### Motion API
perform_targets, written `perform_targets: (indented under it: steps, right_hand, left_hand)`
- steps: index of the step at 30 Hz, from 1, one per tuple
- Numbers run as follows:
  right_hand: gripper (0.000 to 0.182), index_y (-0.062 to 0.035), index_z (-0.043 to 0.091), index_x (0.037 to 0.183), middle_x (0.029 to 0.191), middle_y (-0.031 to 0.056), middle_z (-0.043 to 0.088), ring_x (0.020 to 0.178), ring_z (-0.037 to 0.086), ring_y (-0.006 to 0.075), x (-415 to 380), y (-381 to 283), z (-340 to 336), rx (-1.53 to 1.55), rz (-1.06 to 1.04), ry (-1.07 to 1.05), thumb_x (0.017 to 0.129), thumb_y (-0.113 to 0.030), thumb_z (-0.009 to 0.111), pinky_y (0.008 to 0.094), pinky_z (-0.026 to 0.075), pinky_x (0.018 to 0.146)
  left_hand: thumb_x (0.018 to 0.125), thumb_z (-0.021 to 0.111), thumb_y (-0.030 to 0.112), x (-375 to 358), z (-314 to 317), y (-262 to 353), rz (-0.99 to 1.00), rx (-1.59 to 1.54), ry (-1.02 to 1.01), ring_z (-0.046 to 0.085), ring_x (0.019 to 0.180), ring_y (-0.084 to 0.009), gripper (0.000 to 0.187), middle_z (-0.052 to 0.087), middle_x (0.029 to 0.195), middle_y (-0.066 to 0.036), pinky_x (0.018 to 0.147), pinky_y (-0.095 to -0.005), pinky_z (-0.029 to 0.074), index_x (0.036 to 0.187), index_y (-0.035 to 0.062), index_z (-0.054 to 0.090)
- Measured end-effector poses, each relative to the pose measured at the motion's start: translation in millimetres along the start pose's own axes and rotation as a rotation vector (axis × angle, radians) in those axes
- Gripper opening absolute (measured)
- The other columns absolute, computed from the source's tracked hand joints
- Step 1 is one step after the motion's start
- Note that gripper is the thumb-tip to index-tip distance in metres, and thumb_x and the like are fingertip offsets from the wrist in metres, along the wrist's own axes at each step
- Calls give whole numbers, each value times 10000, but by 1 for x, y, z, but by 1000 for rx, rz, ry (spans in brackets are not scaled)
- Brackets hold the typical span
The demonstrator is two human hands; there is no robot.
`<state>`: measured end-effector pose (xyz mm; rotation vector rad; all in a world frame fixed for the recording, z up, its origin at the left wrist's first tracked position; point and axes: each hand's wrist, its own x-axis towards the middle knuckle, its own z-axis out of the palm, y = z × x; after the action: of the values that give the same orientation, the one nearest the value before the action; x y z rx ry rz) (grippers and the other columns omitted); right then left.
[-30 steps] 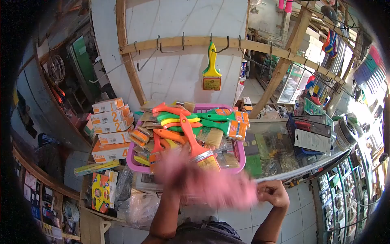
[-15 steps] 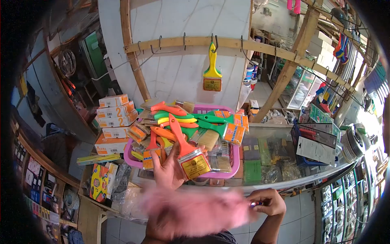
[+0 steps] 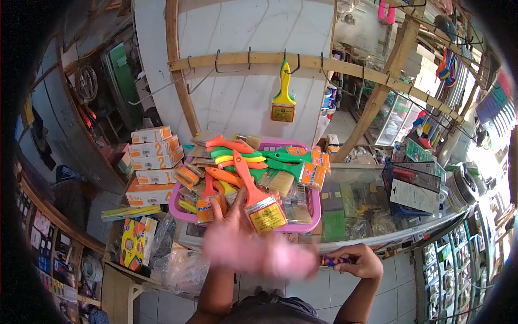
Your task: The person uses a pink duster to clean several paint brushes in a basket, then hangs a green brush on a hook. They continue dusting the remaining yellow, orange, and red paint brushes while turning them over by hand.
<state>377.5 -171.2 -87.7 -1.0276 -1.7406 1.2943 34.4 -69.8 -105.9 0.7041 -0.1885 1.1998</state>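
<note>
A paintbrush with a red-orange handle and gold label is gripped in my left hand over the front of a pink basket. My right hand is closed on the dark, multicoloured handle of a pink duster. The duster head is smeared by motion and crosses in front of my left wrist and lower palm. Many brushes with orange, green and yellow handles fill the basket. Ahead, a yellow-green brush hangs bristles-down from a hook.
Orange-and-white boxes are stacked left of the basket. A glass counter holds packaged goods, with a dark blue basket and a wire coil at right. A wooden rail with hooks crosses the wall.
The pink duster has swept slightly upward and now leaves my left forearm visible. The held brush and my left hand appear slightly farther right. My right hand has risen a little.
</note>
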Motion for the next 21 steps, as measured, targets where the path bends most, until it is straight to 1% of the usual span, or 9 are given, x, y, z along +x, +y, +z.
perform_targets:
  steps: [1,5,7,10,12,14,17,18,21]
  right_hand:
    - [254,54,635,1078,847,90,696,625,589,93,-2,0,-1,-54,-78,-80,832,66,695,222,428,494]
    - [329,49,700,1107,871,82,716,663,593,89,1,-7,13,296,125,293,792,-6,780,264,484,572]
    - [327,50,684,1123,849,73,705,645,572,82,1,-7,10,136,107,159,823,-49,769,254,465,558]
    - [351,49,653,1168,817,70,681,674,574,77,0,14,1,48,-173,-5,860,-87,751,233,455,569]
    - [354,51,684,1136,858,87,699,734,602,91,-1,18,4,315,-48,142,815,-63,781,247,485,633]
    - [351,61,704,1098,893,94,713,801,627,112,7,-10,19,280,155,313,788,-73,802,255,501,693]
    - [336,67,669,1130,855,76,700,795,626,118,5,-4,3,-29,31,-28,851,-100,756,244,489,668]
    - [337,67,666,1136,827,60,682,743,606,102,6,22,-3,21,-182,-58,856,-100,752,216,464,608]
    - [346,66,697,1103,847,59,696,686,592,101,0,29,3,423,-42,195,802,-74,795,222,471,597]
  left_hand:
    - [998,301,625,2,7,1,-29,16,43,397,1375,-309,738,379,1533,-91,1164,-503,267,1502,88,354]
    - [952,264,728,-2,-2,-2,6,-83,156,432,1344,-323,822,470,1469,-92,1146,-509,290,1462,105,428]
    - [923,213,780,-3,-9,-1,9,-288,28,424,1355,-307,909,462,1476,-87,1154,-490,275,1480,88,407]
    - [871,247,838,0,16,2,-70,19,144,379,1397,-310,1005,408,1518,-102,1156,-540,248,1513,72,356]
    - [871,241,837,-7,12,3,-34,-825,143,351,1412,-334,1018,335,1562,-110,1155,-561,237,1543,73,279]
    - [869,233,838,-4,-7,-4,-3,-464,153,331,1422,-354,1030,275,1592,-116,1157,-577,227,1570,84,198]
    - [871,143,842,-6,16,0,-72,134,254,272,1462,-329,1049,288,1583,-151,1174,-519,226,1580,72,89]
    - [871,131,841,-7,5,3,-105,27,111,259,1468,-319,1044,286,1588,-131,1185,-511,199,1581,76,102]
    - [887,243,813,-5,-4,-3,-4,-413,144,349,1403,-375,971,370,1530,-146,1150,-546,265,1550,104,255]
